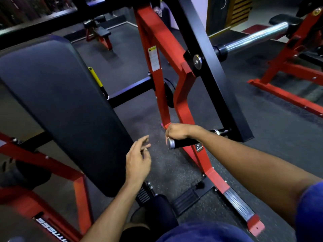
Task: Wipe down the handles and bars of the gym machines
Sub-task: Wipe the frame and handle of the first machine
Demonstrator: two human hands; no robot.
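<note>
A black rubber handle (186, 143) with a chrome end cap juts out from the black lever arm (218, 81) of a red-framed machine (181, 102). My right hand (176, 131) lies over the top of this handle, near its capped end, with the fingers curled round it. A small pink scrap (162, 124) shows at the far edge of that hand; what it is cannot be told. My left hand (138, 159) hovers left of the handle above the floor, fingers loosely spread and holding nothing.
A large black back pad (57, 102) stands at the left on red frame tubes. A chrome weight sleeve (253, 38) sticks out at the upper right, with another red machine (293, 67) behind it. A foot plate (237, 206) lies on the dark rubber floor.
</note>
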